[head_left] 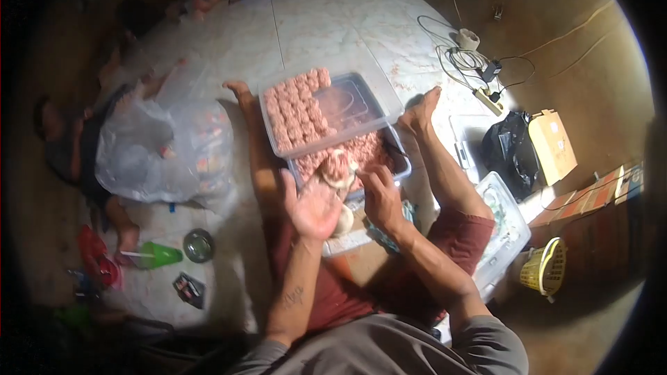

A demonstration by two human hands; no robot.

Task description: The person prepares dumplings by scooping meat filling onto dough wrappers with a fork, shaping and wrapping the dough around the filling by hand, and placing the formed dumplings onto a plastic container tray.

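Grey shirt point(389, 347) fills the bottom edge of the frame, maroon shorts point(451, 250) just above it, bare legs point(451, 173) spread either side of the work.

Left hand point(313, 205): center of frame, palm up, hand wide, thumb out. Fingers run toward the pale round piece point(338, 170) with pink meat in it; it sits at or just beyond the fingertips, contact unclear. Right hand point(382, 194): just right of that piece, fingers curled into a narrow pinch near its edge. Can't tell if anything small is in the pinch.

Clear tray point(365, 140), above the hands, tilted in frame. Rows of pink meatballs point(295, 107) cover its left side. It overlaps the upper part of a tub point(403, 167) of loose ground meat point(368, 146). Second pale round item point(342, 222) lies just below the left palm.

Right side: clear bin point(511, 236), black bag point(511, 153) against an open cardboard box point(552, 146), yellow basket point(543, 267) lower down. Upper right: coiled cables point(462, 61) and power strip point(488, 101).

Left side: large clear plastic bag point(146, 153) beside another person point(83, 139), partly dark and blurred. Below it, green cup point(161, 255) and round metal dish point(199, 246).
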